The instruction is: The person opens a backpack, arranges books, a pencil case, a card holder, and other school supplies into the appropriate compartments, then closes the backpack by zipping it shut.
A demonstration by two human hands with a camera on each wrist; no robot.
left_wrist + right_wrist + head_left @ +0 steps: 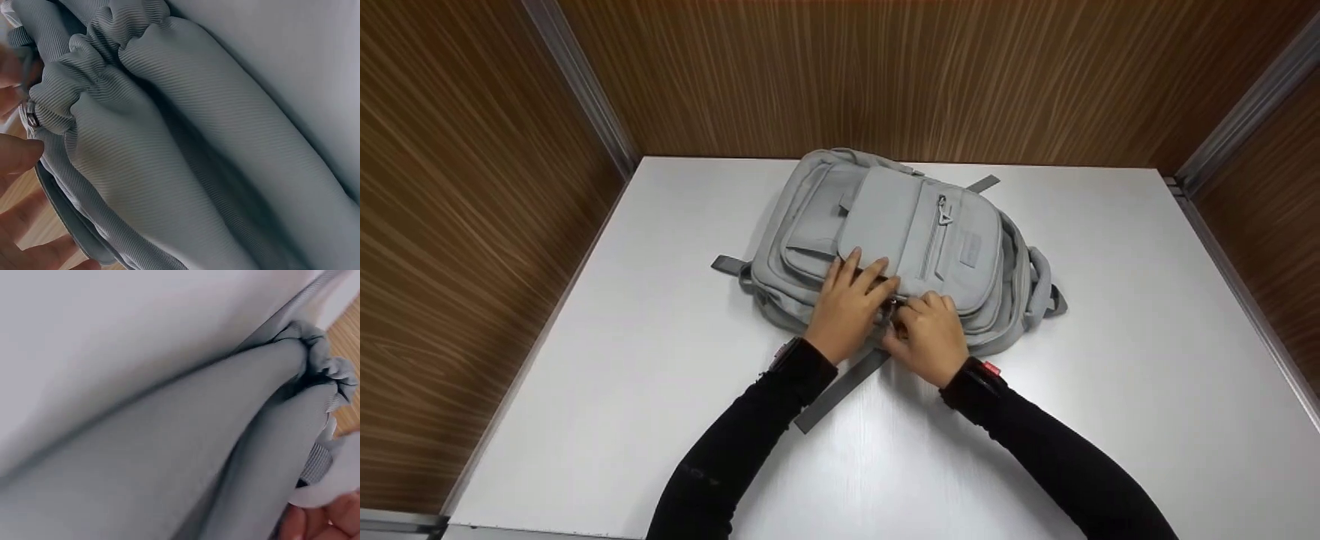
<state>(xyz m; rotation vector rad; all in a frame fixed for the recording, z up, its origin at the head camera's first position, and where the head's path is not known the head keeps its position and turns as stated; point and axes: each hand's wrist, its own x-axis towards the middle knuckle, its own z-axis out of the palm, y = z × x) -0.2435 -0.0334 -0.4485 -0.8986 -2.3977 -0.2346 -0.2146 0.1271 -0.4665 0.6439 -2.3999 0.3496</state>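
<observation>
A light grey backpack (885,217) lies flat on the white table, front panel up. My left hand (844,311) rests on its near side, fingers (870,274) spread over the front pocket's edge. Close beside it, my right hand (928,330) has curled fingers and pinches what looks like a zipper pull (26,70) at that edge. A small metal piece (32,115) shows near the gathered fabric in the left wrist view. In the right wrist view, the curled fingers (323,520) are partly hidden by a blurred whitish shape.
A loose grey strap (840,394) trails from the backpack toward the front of the table (607,420). Shorter strap ends (727,265) stick out at the left and far side. A carry handle (1041,281) is at the right end. Wood-grain panels (870,82) enclose the table's back and sides.
</observation>
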